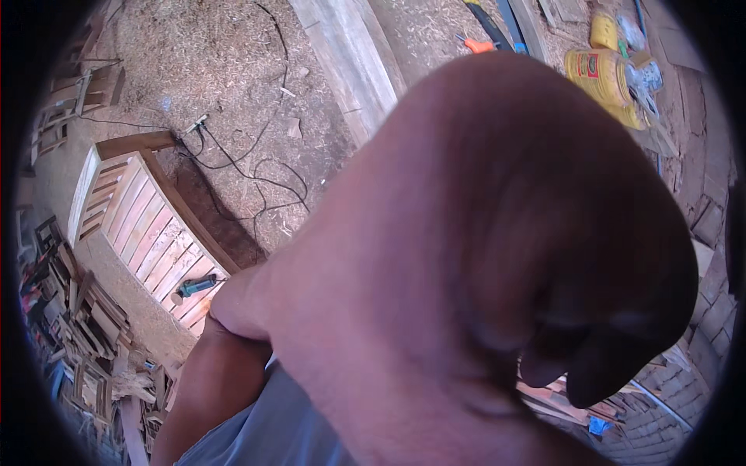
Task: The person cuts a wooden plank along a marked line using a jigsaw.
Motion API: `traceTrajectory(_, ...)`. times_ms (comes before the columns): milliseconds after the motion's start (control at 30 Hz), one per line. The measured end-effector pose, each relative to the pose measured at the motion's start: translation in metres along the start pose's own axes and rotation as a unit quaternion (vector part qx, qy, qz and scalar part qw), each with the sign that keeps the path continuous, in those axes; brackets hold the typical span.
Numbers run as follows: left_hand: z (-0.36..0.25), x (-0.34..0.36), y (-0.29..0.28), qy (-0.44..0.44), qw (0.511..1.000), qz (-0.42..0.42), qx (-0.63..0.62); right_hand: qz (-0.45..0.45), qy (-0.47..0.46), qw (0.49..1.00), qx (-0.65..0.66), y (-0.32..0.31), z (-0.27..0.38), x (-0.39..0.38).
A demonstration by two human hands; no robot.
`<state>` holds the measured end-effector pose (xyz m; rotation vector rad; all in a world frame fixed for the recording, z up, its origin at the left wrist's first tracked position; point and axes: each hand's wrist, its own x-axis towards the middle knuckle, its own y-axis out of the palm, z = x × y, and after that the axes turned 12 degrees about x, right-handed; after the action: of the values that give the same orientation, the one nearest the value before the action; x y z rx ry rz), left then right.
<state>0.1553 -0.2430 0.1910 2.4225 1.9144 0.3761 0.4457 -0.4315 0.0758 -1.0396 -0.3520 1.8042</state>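
My left hand [513,210] is raised very close to the camera and fills much of the view, blurred and dark. Its arm bends up from the lower left. The fingers are curled, their tips pointing down at the right; whatever lies within them, if anything, is hidden. My right hand does not show. Past my left elbow, a green handheld power tool [194,287] rests on a slatted wooden piece of furniture [151,233], such as a bench or bed frame, apart from my hand.
A black cable [272,182] loops over ground strewn with shavings, joined to a power strip [196,123]. Long wooden boards [346,62] lie at the top centre. Yellow plastic containers [594,74] stand at the upper right, near an orange-handled tool [475,44]. Wood scraps [97,318] are heaped at left.
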Motion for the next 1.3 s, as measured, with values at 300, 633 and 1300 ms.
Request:
traceTrajectory(300, 0.067, 0.043, -0.018, -0.006, 0.955, -0.017, 0.294, 0.001, 0.003, 1.000, -0.006, -0.008, 0.010, -0.001)
traceTrajectory(633, 0.283, 0.030, -0.044, -0.203, 0.574, -0.331, 0.721, -0.010, -0.028, 0.999, -0.028, 0.015, 0.006, 0.003)
traceTrajectory(1300, 0.281, 0.034, -0.036, -0.259, 0.634, -0.393, 0.613, 0.004, 0.019, 0.999, -0.045, 0.011, 0.011, -0.001)
